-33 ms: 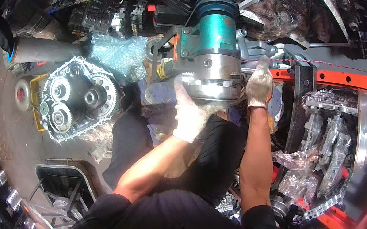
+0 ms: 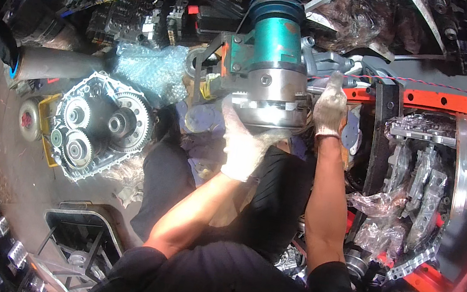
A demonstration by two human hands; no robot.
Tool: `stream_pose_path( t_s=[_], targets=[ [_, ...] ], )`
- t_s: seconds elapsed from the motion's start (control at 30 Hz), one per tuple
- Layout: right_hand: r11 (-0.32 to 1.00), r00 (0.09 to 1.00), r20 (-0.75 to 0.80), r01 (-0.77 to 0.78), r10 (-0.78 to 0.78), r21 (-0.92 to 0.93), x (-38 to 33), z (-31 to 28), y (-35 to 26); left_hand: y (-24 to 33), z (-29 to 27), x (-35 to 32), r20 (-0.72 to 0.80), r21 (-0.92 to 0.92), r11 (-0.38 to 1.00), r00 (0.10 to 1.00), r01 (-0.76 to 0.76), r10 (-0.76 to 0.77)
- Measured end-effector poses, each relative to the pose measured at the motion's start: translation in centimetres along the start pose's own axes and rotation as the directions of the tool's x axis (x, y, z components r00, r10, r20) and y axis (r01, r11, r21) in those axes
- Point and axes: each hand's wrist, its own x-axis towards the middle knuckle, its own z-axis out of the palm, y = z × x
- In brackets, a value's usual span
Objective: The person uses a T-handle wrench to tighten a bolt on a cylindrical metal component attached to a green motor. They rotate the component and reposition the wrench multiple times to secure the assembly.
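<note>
Our left white-gloved hand (image 2: 243,147) is spread wide against the near rim of a silver cylindrical steel chuck (image 2: 280,92), thumb at its left side. Our right white-gloved hand (image 2: 330,112) sits just right of the chuck; whether it encloses anything we cannot tell. Since the earlier frame, the chuck's square socket (image 2: 267,80) has shifted slightly right. A silver gear case (image 2: 98,79) bounds the gap left of our grip; an orange-red steel beam (image 2: 463,106) extends rightward; beyond, a green metal cylinder (image 2: 279,41).

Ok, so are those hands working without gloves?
No, the left hand and the right hand both wear pale gloves.
</note>
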Motion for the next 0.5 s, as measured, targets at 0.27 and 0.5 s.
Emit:
stream_pose_path(
  t_s=[0.27,0.5],
  targets=[
    [0.95,0.961,0.061,-0.275,0.269,0.146,2.5,3.1,5.7,-0.9,0.2,0.0,-0.089,0.09,0.98,0.979,-0.176,0.184],
    [0.829,0.97,0.17,-0.239,0.176,0.505,-0.1,3.8,7.9,-0.7,-2.8,0.3,0.0,0.172,0.928,0.942,-0.33,0.335]
  ],
)
